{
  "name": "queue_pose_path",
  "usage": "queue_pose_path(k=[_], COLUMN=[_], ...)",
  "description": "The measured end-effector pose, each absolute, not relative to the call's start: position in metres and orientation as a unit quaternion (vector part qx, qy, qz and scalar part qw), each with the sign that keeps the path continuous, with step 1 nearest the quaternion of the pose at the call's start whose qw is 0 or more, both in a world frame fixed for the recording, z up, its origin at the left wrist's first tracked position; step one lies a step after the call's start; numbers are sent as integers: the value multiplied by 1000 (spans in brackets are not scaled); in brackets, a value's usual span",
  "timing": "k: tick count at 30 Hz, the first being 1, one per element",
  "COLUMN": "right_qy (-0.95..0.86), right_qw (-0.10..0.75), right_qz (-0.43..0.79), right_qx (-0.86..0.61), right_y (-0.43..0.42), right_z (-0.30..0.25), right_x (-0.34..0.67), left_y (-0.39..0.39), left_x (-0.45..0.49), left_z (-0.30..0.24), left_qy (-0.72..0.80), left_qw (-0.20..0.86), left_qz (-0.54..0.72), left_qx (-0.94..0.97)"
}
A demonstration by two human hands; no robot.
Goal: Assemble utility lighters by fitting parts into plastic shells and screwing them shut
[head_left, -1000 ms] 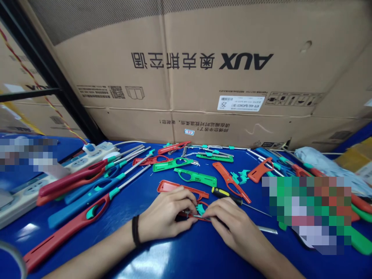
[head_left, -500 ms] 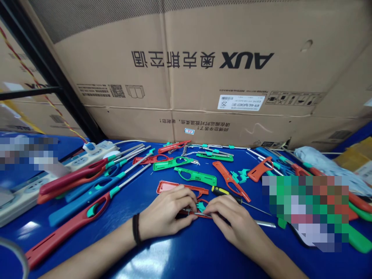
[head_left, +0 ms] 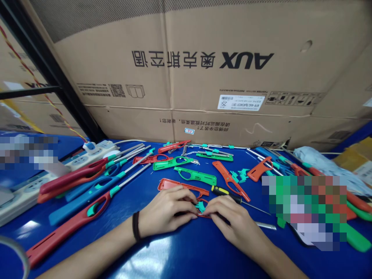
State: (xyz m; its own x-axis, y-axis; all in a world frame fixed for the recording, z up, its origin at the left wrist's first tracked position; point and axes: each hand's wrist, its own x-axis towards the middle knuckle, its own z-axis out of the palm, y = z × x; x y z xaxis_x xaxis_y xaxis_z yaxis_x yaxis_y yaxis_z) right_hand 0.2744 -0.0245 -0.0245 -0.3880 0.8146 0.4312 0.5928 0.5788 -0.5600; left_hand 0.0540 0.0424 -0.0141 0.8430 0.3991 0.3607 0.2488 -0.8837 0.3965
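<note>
Glossy tabletop [head_left: 180, 250], plastic trigger [head_left: 200, 206], cardboard [head_left: 192, 31] — matt

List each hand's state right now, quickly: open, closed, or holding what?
Left hand: closed on the red casing.
Right hand: fingers curled at the casing beside the teal piece; whether it grips anything cannot be told.

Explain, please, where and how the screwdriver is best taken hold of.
Probably take the screwdriver by its thick yellow-and-black grip, from above or the far side: it lies flat, its thin shaft reaches to the right, and the right hand crowds the grip's near side.
</note>
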Motion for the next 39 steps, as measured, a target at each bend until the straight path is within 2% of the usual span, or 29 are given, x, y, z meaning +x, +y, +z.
queue_pose_path(k=[39], right_qy=[-785], right_qw=[361], right_qz=[222], right_qx=[-451], right_y=[-19], right_z=[-14], right_x=[274], left_y=[44], left_x=[52], left_z=[-14], left_qy=[162], left_qw=[150], left_qz=[213], left_qx=[952])
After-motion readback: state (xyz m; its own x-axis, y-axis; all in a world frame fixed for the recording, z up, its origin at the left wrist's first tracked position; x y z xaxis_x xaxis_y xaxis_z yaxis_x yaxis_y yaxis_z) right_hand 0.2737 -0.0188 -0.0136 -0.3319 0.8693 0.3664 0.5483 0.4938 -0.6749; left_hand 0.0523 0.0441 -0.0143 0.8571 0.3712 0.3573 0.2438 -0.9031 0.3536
